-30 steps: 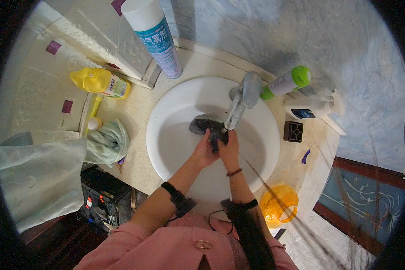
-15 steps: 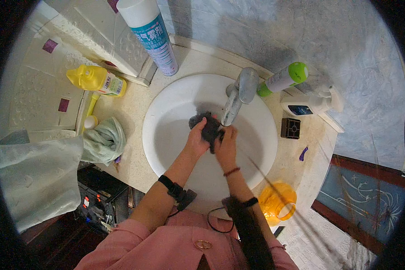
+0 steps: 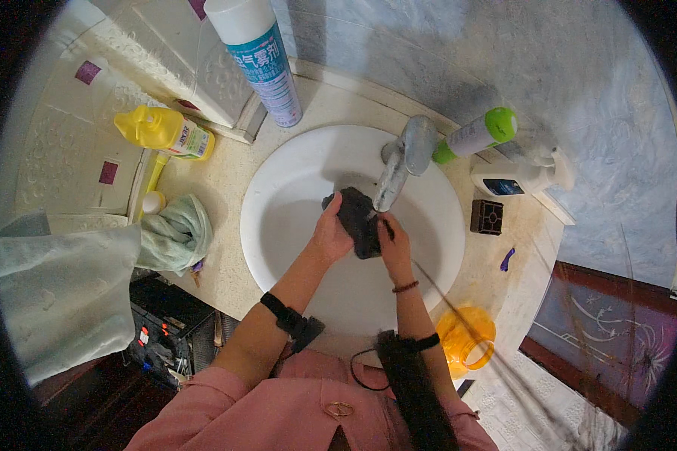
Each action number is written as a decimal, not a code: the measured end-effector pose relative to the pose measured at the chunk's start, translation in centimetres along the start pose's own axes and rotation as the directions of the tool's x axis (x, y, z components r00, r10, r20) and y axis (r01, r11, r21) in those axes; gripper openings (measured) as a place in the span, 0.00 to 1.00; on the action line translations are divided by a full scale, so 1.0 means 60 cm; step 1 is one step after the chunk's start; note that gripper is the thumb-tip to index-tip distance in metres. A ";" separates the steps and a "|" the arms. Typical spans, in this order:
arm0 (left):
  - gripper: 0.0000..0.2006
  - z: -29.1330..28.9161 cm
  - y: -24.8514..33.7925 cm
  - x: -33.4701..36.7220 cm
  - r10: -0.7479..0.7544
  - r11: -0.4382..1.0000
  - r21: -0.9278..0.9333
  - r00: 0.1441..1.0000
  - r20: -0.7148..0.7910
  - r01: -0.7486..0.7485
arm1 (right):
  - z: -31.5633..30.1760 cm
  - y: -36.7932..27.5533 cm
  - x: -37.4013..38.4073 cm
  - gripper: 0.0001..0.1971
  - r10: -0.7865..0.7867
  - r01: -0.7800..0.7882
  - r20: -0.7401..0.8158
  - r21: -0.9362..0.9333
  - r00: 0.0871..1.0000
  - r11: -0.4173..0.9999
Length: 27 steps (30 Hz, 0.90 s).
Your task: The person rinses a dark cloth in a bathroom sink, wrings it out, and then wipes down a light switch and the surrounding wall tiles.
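A dark grey, bunched-up cloth [image 3: 359, 224] is held between my hands under the spout of the metal faucet [image 3: 412, 146], above the white washbasin [image 3: 280, 173]. My left hand [image 3: 331, 234] grips its left side, the thumb lying over the top. At the right edge, the fingers of my right hand [image 3: 396, 246] pinch the fabric. Whether water is running cannot be made out clearly. The exact kind of cloth does not show.
A tall spray can [image 3: 267, 71], a yellow bottle [image 3: 165, 135] and a pale green towel [image 3: 174, 233] stand or lie left of the basin. Rightward are a green-capped can [image 3: 475, 137], a white spray bottle [image 3: 515, 177], a dark square box [image 3: 487, 216] and an orange container [image 3: 465, 338].
The cloth has spread wider between my hands. My right hand has moved slightly right, drawing its edge outward, while my left hand keeps its hold.
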<state>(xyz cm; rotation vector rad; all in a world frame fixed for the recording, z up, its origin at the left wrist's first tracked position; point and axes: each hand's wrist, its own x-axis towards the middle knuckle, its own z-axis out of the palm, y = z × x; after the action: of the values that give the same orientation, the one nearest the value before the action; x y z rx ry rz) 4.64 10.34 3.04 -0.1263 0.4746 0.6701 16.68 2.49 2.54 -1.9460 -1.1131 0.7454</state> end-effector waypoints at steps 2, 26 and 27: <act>0.18 0.001 -0.004 0.001 -0.031 0.999 0.017 0.999 -0.042 0.032 | -0.004 -0.032 -0.016 0.28 0.188 -0.250 0.259 0.233 0.947 0.940; 0.09 -0.064 -0.035 0.012 0.151 0.954 0.252 0.987 0.057 -0.160 | 0.024 -0.146 -0.034 0.08 -0.139 0.150 0.074 -0.176 0.988 0.973; 0.09 -0.054 -0.038 0.012 0.145 0.956 0.250 0.988 0.059 -0.155 | 0.021 -0.130 -0.016 0.08 -0.136 0.147 0.070 -0.181 0.988 0.972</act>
<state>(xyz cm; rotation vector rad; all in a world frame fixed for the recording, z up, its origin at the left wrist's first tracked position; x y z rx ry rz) 5.33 8.15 -0.24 0.1667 0.5308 0.7534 11.79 4.62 8.48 -1.9831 -1.3842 0.6422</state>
